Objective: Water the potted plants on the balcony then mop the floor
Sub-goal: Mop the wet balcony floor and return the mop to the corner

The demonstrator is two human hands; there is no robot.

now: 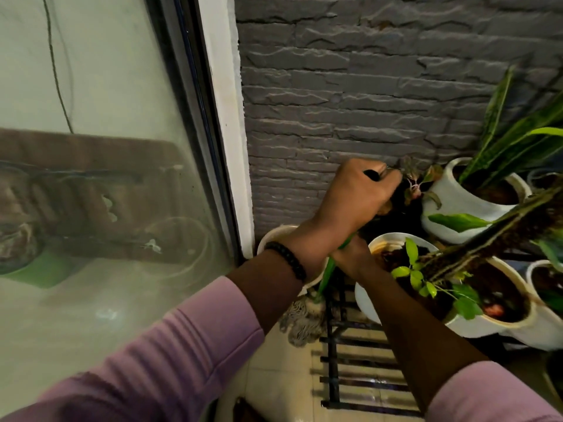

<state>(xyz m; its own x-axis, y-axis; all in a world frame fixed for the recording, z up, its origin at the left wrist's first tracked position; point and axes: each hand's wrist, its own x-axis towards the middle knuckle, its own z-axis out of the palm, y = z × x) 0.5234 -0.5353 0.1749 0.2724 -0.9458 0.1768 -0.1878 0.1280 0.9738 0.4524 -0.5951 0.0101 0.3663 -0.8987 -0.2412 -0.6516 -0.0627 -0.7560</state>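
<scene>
The green mop handle (330,269) stands between both arms, its stringy head (300,318) on the floor tiles (283,376) beside a black rack (350,345). The left hand (355,193) curls its fingers round the black top end; the right hand (353,257) grips lower down. White pots (457,208) crowd right.

A single wide-angle camera sat on the person's head and looked forward and steeply down over both forearms, close enough that the pink sleeves (170,345) filled the lower corners. It faced a grey stone-clad wall (365,86), which bent at the edges with lens distortion. A glass door (91,178) ran down the left of the view, white plant pots (463,205) crowded the right, and a dark slatted rack (356,360) over pale floor tiles lay directly beneath. No second view existed.
</scene>
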